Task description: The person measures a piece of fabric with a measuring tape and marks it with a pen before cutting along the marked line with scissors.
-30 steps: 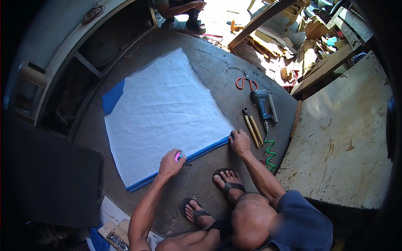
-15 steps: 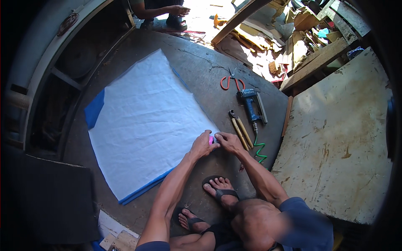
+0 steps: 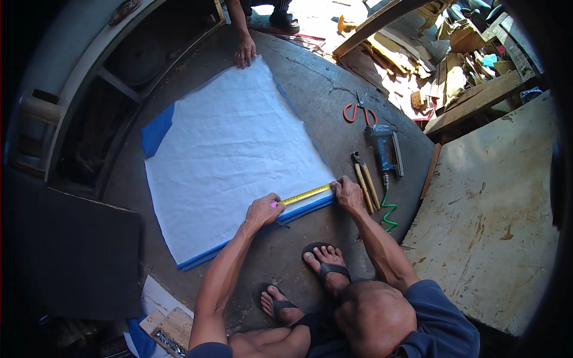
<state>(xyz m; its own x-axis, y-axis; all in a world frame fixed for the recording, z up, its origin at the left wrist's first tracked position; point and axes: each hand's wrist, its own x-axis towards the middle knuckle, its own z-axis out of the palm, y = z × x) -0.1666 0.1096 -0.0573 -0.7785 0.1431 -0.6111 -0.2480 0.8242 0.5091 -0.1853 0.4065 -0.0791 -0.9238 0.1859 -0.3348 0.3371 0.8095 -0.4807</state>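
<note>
A yellow tape measure (image 3: pixel 305 194) is drawn out along the near edge of a white cloth (image 3: pixel 227 143). Its pink case is mostly hidden in my left hand (image 3: pixel 264 210), which is closed around it at the cloth's edge. My right hand (image 3: pixel 348 194) pinches the tape's other end at the near right corner. Blue fabric (image 3: pixel 159 131) lies under the white sheet, showing at the left corner and along the near edge. At the far corner, another person's hand (image 3: pixel 245 52) rests on the cloth.
Right of the cloth lie red-handled scissors (image 3: pixel 353 113), a blue staple gun (image 3: pixel 384 152) with a green coiled hose (image 3: pixel 388 216), and pincers (image 3: pixel 366 181). A worn pale board (image 3: pixel 477 221) stands at the right. Scrap wood (image 3: pixel 441 89) is piled at far right.
My left hand has moved left with the case, drawing out the yellow tape. My right hand stays at the near right corner. The other person's hand has come down onto the far corner.
</note>
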